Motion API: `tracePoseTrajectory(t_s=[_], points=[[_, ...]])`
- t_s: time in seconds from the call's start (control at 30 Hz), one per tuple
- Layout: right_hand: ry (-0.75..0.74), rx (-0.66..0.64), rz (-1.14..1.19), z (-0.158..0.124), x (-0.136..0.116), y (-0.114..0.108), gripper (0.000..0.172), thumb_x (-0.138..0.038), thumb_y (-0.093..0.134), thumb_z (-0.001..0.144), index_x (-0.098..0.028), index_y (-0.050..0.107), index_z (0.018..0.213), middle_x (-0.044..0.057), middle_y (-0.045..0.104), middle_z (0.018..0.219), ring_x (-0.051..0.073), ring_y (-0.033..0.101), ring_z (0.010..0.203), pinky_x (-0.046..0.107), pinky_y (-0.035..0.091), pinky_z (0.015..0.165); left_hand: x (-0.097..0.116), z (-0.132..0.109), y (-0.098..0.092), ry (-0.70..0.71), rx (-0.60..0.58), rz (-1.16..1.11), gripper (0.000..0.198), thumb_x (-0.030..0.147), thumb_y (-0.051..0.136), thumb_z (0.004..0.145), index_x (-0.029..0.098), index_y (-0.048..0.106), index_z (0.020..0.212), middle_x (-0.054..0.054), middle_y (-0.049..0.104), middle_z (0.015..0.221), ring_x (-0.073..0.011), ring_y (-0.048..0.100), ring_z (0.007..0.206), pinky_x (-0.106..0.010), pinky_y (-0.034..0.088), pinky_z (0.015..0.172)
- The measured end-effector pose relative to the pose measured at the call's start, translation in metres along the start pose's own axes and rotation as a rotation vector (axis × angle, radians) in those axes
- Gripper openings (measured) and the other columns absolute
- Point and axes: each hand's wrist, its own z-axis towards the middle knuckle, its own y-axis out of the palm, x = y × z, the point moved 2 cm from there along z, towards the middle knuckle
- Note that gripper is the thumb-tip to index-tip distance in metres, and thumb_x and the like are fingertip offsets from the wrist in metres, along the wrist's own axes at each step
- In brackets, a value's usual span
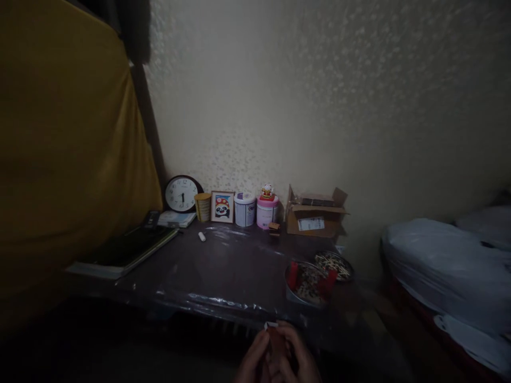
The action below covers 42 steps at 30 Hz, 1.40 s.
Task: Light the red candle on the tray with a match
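Both my hands are together at the bottom edge of the picture, just in front of the dark table [223,276]. My left hand [252,359] and my right hand [297,357] have their fingers curled around a small reddish-brown box with a white end [273,331]. The light is dim and the fingers are partly cut off. On the table just beyond them stands a round metal dish [306,284] with red pieces and small sticks in it, and behind it a second dish [333,265] full of small sticks.
Along the wall stand a round clock [182,193], a yellow tin [203,206], a small framed picture [222,206], a white tin [245,209], a pink tin [267,211] and an open cardboard box [315,213]. Books [123,250] lie left. A yellow curtain [59,159] hangs left; bedding [447,266] lies right.
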Motion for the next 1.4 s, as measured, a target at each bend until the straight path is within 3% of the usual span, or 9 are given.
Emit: tracePoseTrajectory(t_s=[0.1,0.17,0.23,0.33,0.57,0.83,1.03,1.4], points=[[0.039,-0.194,0.155,0.004,0.0,-0.008,0.041,-0.029,0.061,0.075,-0.024,0.053,0.115,0.007,0.061,0.116,0.022,0.056,0.109,0.034,0.045,0.092,0.002,-0.001,0.0,0.025,-0.029,-0.091,0.019,0.03,0.062,0.078,0.02,0.064,0.093,-0.003,0.071,0.086,-0.0163,0.065,0.08,-0.027,0.046,0.074],[0.082,-0.255,0.279,0.007,0.0,-0.017,0.044,-0.033,0.062,0.076,-0.023,0.051,0.117,0.007,0.061,0.115,0.022,0.057,0.107,0.036,0.045,0.092,0.005,-0.004,0.002,0.032,-0.052,-0.091,0.021,0.029,0.056,0.081,0.018,0.062,0.098,-0.005,0.07,0.092,-0.0161,0.064,0.083,-0.026,0.046,0.074],[0.124,-0.228,0.329,0.01,0.001,-0.025,0.035,-0.039,0.061,0.077,-0.02,0.057,0.107,0.007,0.065,0.102,0.021,0.061,0.096,0.035,0.047,0.086,0.006,-0.008,0.004,-0.007,-0.034,-0.039,0.022,0.03,0.055,0.082,0.016,0.062,0.097,-0.005,0.07,0.082,-0.0143,0.064,0.073,-0.024,0.045,0.067],[0.18,-0.153,0.315,0.014,0.002,-0.03,0.03,-0.046,0.057,0.079,-0.018,0.062,0.088,0.001,0.064,0.072,0.016,0.06,0.072,0.029,0.047,0.072,0.007,-0.014,0.009,-0.064,-0.039,0.034,0.028,0.033,0.053,0.083,0.016,0.06,0.104,-0.006,0.07,0.084,-0.0135,0.063,0.068,-0.022,0.044,0.059],[0.245,-0.12,0.297,0.015,-0.001,-0.029,0.036,-0.053,0.062,0.07,-0.017,0.062,0.068,-0.003,0.056,0.058,0.012,0.051,0.053,0.025,0.042,0.056,0.002,-0.017,0.013,-0.104,-0.094,0.114,0.033,0.032,0.051,0.084,0.017,0.055,0.113,-0.008,0.068,0.087,-0.0133,0.063,0.069,-0.021,0.044,0.058],[0.123,-0.064,0.039,0.015,0.003,-0.034,0.021,-0.036,0.053,0.08,-0.019,0.058,0.071,-0.002,0.057,0.065,0.014,0.056,0.064,0.026,0.044,0.063,0.0,-0.013,0.006,-0.142,-0.088,0.119,0.037,0.029,0.047,0.084,0.016,0.048,0.119,-0.009,0.069,0.084,-0.013,0.063,0.064,-0.021,0.044,0.056],[-0.104,-0.18,-0.223,0.01,0.001,-0.035,0.012,-0.022,0.053,0.082,-0.022,0.064,0.078,0.0,0.058,0.082,0.014,0.058,0.077,0.025,0.045,0.071,-0.002,-0.01,0.004,-0.143,-0.024,0.128,0.036,0.025,0.05,0.081,0.015,0.05,0.116,-0.008,0.069,0.077,-0.0126,0.062,0.056,-0.019,0.041,0.049],[-0.134,-0.274,-0.425,0.006,0.005,-0.035,0.017,-0.021,0.049,0.086,-0.022,0.061,0.074,-0.001,0.054,0.079,0.012,0.056,0.075,0.022,0.043,0.068,-0.008,-0.007,-0.001,-0.149,-0.013,0.212,0.037,0.03,0.053,0.078,0.015,0.05,0.112,-0.007,0.067,0.069,-0.0135,0.06,0.052,-0.018,0.037,0.043]])
